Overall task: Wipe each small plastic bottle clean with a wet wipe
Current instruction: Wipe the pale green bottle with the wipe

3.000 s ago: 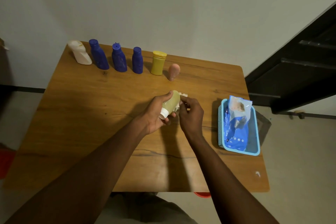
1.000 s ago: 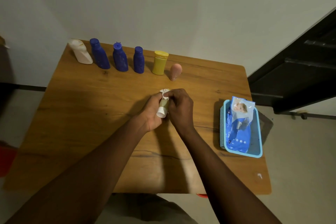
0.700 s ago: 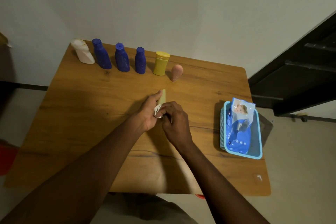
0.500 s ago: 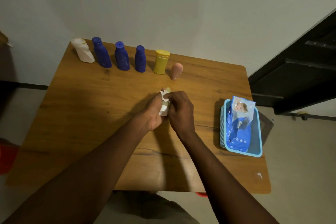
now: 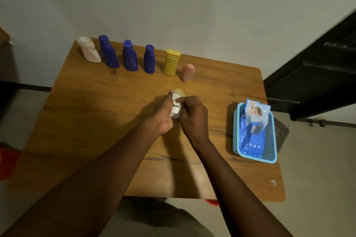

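Above the middle of the wooden table (image 5: 81, 121), both hands meet with bare wood open on every side of them. The left hand (image 5: 163, 115) curls around a small pale-yellow bottle (image 5: 180, 93), fingers closed on its body. The right hand (image 5: 194, 117) pinches a white wet wipe (image 5: 176, 101) against that bottle, fingers clenched over it. The bottle's long axis runs from 12 to 6 o'clock, rounded base away from the person, white cap (image 5: 175, 114) toward them.

Out at 11 to 12 o'clock, along the far edge, stand a white bottle (image 5: 89, 50), three blue bottles (image 5: 108, 53), a yellow bottle (image 5: 171, 62) and a pink bottle (image 5: 187, 73), all well apart from the hands. At 3 o'clock, a light-blue basket (image 5: 236, 132) near the right edge holds a blue wipes pack (image 5: 252, 131).
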Demonstrator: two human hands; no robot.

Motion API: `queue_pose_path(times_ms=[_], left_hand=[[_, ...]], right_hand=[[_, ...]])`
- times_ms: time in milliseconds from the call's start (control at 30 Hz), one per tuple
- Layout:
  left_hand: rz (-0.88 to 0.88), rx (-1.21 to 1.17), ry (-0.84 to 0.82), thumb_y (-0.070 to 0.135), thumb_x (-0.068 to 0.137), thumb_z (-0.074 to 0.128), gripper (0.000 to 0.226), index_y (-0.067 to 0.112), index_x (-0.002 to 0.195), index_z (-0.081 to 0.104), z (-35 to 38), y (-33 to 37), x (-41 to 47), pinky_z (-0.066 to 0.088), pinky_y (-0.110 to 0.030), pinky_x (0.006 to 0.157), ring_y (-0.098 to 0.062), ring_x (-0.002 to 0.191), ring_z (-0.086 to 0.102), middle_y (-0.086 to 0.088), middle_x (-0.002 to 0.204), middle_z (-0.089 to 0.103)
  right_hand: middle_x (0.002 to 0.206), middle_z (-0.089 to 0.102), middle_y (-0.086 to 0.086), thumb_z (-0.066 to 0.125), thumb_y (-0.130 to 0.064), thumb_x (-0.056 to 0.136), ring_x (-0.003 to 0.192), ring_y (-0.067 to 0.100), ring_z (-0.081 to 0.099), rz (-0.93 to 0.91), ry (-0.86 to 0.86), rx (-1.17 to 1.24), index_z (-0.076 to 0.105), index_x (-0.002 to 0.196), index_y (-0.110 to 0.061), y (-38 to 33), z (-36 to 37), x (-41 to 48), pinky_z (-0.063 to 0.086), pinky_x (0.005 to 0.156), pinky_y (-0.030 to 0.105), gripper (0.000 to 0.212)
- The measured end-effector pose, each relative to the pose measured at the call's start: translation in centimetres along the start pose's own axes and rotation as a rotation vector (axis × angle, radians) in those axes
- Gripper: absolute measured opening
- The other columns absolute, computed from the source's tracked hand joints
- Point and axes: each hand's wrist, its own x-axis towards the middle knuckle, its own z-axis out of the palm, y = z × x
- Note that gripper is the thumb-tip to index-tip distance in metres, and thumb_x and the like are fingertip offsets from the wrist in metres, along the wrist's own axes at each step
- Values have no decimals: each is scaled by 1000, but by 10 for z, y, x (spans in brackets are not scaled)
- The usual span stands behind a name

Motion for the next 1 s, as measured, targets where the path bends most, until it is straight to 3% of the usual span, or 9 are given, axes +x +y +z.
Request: queue_pose_path(times_ms=[100, 200, 333, 433, 500, 633, 767, 867, 1000], left_hand=[[-32, -2, -23, 56, 101, 46, 53, 8, 109, 66, 0, 5, -1, 55, -34, 70, -21, 81, 70, -9, 84, 74], [-27, -12, -4, 57, 100, 48, 64, 0, 126, 61, -3, 10, -3, 58, -36, 72, -25, 89, 71, -15, 105, 73], [2, -158, -13, 48, 103, 47, 60, -2, 135, 53, -2, 11, -4, 62, -37, 67, -27, 95, 71, -20, 121, 69], [45, -127, -53, 43, 105, 47, 49, 1, 127, 59, 0, 7, 1, 57, -46, 94, -27, 91, 72, -17, 106, 74], [78, -38, -43, 42, 104, 50, 41, 7, 122, 63, 0, 6, 4, 49, -53, 104, -28, 92, 71, -15, 105, 75], [83, 27, -60, 43, 101, 56, 36, 17, 126, 61, 1, 4, 4, 55, -55, 93, -32, 106, 70, -16, 119, 70], [93, 63, -83, 44, 101, 54, 39, 17, 129, 61, -3, 1, 7, 50, -56, 99, -31, 105, 68, -15, 121, 70], [126, 49, -90, 42, 105, 46, 44, 8, 131, 60, -5, 0, 9, 54, -50, 99, -29, 104, 70, -18, 119, 71], [120, 38, -64, 42, 106, 42, 47, 3, 128, 58, -11, 2, 10, 59, -44, 84, -29, 96, 72, -20, 114, 73]], right_hand=[[96, 68, 2, 58, 1, 80, 93, 18, 59, -96, -43, -68, 76, 104, -13, -7, 0, -1, 44, 79, 26, 33], [99, 69, 3, 57, 8, 81, 95, 17, 61, -150, -70, -37, 75, 104, -12, -8, -1, -12, 49, 82, 31, 36], [100, 70, 3, 64, 8, 85, 94, 18, 66, -118, -13, -8, 77, 103, -10, 0, -5, -19, 56, 79, 38, 28], [99, 70, 5, 64, -2, 85, 94, 22, 62, -88, 29, -107, 76, 104, -13, 1, -10, -9, 51, 78, 37, 25], [100, 68, 3, 65, -4, 84, 95, 22, 57, -83, 34, -213, 75, 107, -14, 0, -13, 0, 47, 75, 35, 27], [103, 66, 5, 65, -2, 87, 97, 21, 55, -53, 78, -290, 76, 115, -13, 2, -17, 17, 37, 69, 27, 32], [99, 65, 6, 61, -2, 83, 94, 23, 59, -18, 67, -239, 76, 114, -11, 7, -15, 20, 37, 73, 13, 35], [100, 64, 6, 50, -15, 83, 94, 19, 61, -53, 23, -140, 76, 112, -9, 0, -8, 0, 49, 78, 26, 39], [103, 67, 2, 60, 9, 82, 95, 20, 64, -123, -65, -90, 78, 107, -12, 3, 0, -29, 54, 79, 37, 37]])
